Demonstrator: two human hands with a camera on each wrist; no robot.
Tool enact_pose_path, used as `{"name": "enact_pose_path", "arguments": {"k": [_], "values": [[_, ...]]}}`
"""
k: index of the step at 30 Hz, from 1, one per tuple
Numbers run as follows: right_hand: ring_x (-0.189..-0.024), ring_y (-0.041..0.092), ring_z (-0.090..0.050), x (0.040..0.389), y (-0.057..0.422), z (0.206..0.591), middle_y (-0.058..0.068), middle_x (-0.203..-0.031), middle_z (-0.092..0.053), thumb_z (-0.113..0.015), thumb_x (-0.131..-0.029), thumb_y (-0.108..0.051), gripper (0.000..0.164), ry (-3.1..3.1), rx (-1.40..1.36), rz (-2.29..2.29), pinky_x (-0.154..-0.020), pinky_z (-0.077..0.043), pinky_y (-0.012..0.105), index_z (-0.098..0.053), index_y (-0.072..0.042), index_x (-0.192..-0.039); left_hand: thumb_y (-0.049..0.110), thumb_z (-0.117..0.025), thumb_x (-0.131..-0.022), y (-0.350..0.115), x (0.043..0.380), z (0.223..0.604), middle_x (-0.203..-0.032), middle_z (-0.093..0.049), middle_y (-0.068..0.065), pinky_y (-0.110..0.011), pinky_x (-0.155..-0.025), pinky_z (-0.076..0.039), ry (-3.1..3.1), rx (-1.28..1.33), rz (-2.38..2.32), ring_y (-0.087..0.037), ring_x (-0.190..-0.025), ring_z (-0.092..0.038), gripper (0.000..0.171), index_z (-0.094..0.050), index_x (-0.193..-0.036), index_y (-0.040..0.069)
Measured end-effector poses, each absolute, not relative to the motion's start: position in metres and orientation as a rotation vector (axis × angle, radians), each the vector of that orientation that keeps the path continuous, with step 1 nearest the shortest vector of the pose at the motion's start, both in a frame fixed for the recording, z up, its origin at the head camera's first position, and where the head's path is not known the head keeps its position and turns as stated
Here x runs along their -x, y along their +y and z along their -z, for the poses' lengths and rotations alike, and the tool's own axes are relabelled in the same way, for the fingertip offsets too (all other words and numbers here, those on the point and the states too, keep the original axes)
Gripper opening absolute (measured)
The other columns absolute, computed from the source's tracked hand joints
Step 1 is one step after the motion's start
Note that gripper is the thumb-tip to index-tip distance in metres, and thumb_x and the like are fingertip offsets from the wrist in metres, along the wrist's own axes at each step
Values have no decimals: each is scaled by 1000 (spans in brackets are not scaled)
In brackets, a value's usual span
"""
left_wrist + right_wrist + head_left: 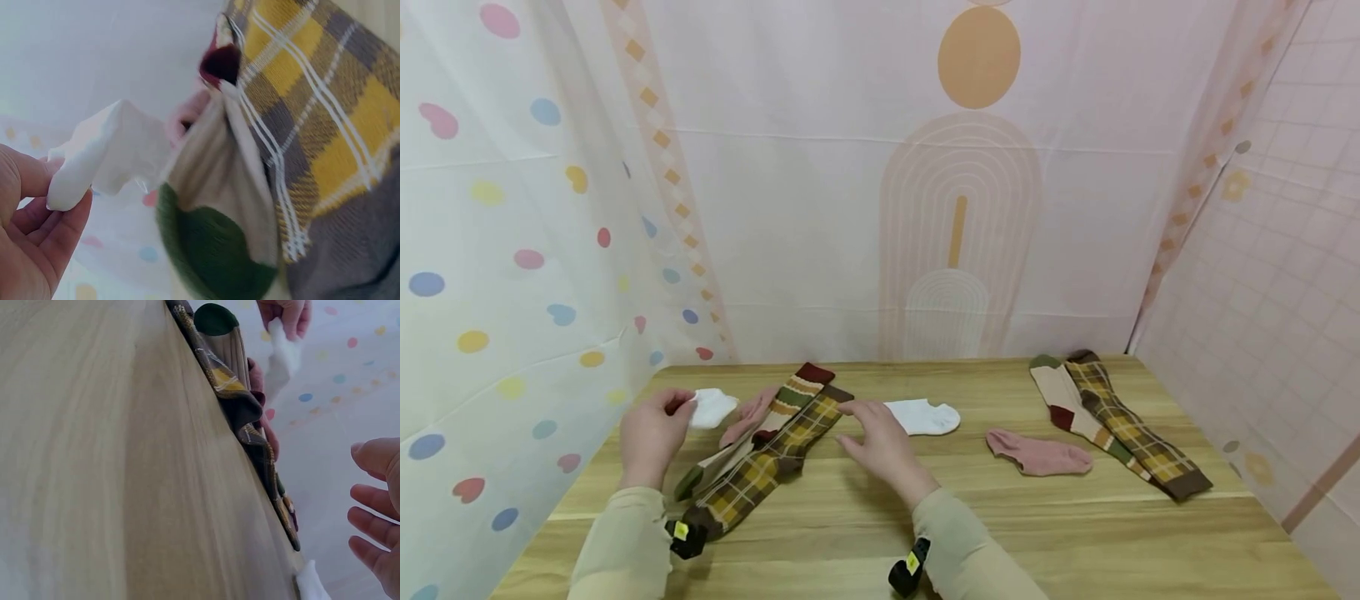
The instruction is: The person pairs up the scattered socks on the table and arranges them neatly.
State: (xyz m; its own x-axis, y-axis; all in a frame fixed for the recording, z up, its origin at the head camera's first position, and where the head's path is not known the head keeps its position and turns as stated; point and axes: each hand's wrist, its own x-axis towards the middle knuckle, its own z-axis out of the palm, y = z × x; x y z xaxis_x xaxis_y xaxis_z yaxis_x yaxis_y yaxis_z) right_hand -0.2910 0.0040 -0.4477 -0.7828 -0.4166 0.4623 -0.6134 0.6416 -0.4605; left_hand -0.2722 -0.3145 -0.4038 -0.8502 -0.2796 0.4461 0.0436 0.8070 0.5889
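eight socks of four patterns are shown at a wood-grained counter [850,558]. the grip of the left hand [653,433] pinches a white ankle sock [712,408] between thumb and fingers, at the left of the group; in the left wrist view the sock is held up against a dotted curtain [119,250]. just beside it lie a left pink sock [756,408], a left striped sock [797,400] with a green toe, and a left plaid sock [752,483], set slantwise and partly overlapping. the grip of the right hand [883,450] is unclosed, thumb and fingers apart, near the upper end of the left plaid sock and a second white sock [928,417], which lies flat on the counter. farther right lie a right pink sock [1041,454], then a right striped sock [1078,408] and a right plaid sock [1138,433], these two touching. each wrist bears a small black camera [687,540] beside a pale sleeve [625,542].
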Motion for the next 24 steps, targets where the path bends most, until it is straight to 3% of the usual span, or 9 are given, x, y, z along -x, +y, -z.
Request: {"name": "enact_pose_path", "arguments": {"k": [17,24], "values": [[-116,24,-59,295,1,458,6,-125,-65,-68,-96,-23,39,-2554,-805,-973,-100,-45,38,-61,-6,-130,7,-68,-93,-267,268,386,-94,-71,-16,-30,-63,-53,-2473,108,914,-27,-79,-64,13,-73,-102,-1],[-116,26,-58,296,4,457,8,-125,-65,-66,-97,-23,38,-2545,-776,-992,-101,-45,39,-61,-5,-130,6,-70,-91,-240,268,390,-90,-72,-9,-32,-65,-51,-2497,241,907,-19,-75,-62,9,-74,-99,3]]}}
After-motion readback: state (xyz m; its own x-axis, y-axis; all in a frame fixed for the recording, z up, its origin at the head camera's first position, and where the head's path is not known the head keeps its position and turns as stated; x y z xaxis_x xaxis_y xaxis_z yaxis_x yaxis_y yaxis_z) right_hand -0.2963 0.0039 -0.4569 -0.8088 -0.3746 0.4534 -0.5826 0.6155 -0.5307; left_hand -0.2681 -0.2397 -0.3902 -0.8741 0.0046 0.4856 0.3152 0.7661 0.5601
